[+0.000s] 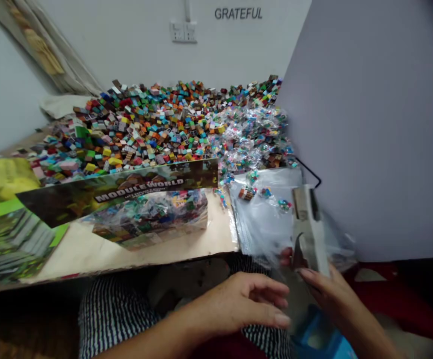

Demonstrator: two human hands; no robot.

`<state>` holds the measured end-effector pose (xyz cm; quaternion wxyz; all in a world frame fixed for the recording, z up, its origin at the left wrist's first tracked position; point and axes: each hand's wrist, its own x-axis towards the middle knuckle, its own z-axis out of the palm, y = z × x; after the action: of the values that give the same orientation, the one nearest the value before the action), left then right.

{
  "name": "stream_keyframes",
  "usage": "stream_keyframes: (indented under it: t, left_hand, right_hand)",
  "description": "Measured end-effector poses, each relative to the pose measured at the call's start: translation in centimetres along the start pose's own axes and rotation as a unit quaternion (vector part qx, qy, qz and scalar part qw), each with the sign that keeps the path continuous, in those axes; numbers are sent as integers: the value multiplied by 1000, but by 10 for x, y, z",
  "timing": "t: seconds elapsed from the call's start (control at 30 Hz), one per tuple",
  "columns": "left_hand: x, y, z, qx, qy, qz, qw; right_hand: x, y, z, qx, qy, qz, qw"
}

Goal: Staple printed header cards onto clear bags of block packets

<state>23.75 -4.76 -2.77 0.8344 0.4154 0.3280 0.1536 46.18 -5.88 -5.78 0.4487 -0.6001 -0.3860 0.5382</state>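
Note:
My right hand (323, 286) grips the lower end of a narrow, upright grey-and-white folded piece of card (308, 232), which is blurred. Its exact kind cannot be made out. My left hand (252, 301) is just to the left, fingers apart, with nothing in it. Beyond both hands lies a stack of clear plastic bags (265, 229) at the table's right end. On the table, left of the bags, a printed box (156, 239) stands with its "MODULE WORLD" flap (122, 189) raised. Bags of small coloured pieces (152, 209) fill it.
A large heap of coloured toy bricks (145, 124) covers the back of the table (220, 224). Small filled plastic packets (250, 129) lie at its right. Green booklets (10, 244) and a yellow bag (7, 179) are at left. A wall panel (373, 129) bounds the right side.

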Motion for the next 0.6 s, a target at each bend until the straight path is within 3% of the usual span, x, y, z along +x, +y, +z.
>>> stream_keyframes:
  t: [0.1, 0.2, 0.4, 0.5, 0.6]
  left_hand:
    - [1, -9, -5, -10, -14, 11, 1000]
    - [4, -11, -6, -28, -13, 28, 999]
    - [18, -15, 8, -10, 85, 75, 994]
    - [29, -20, 17, -97, 44, 91, 990]
    - [33, -25, 24, -162, 23, 71, 984]
  right_hand:
    - [-20, -15, -3, 114, -35, 42, 992]
    - [-30, -30, -1, 122, -25, 86, 988]
    - [-38, -36, 21, 86, 47, 103, 990]
    - [-47, -39, 28, 86, 20, 146, 985]
    - [-52, -43, 20, 27, -28, 171, 985]
